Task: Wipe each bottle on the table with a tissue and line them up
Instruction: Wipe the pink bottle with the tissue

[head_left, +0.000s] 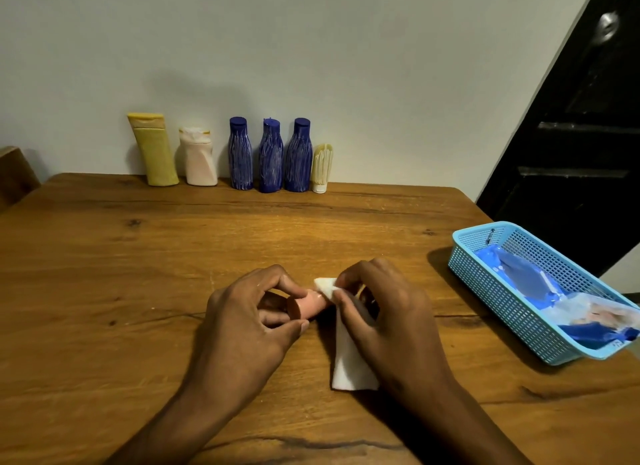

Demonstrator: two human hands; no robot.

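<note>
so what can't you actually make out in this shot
- Small pink bottle, head view: its far end is covered by the right hand and the tissue; the left hand hides its underside.
- Row of bottles: labels too small to read.
- Blue packet: part hidden by the basket wall, print blurred.

No readable text, brand or number anywhere; bottles (270,154) upper centre scratched bare, blue packet (540,284) at right too blurred.
</note>
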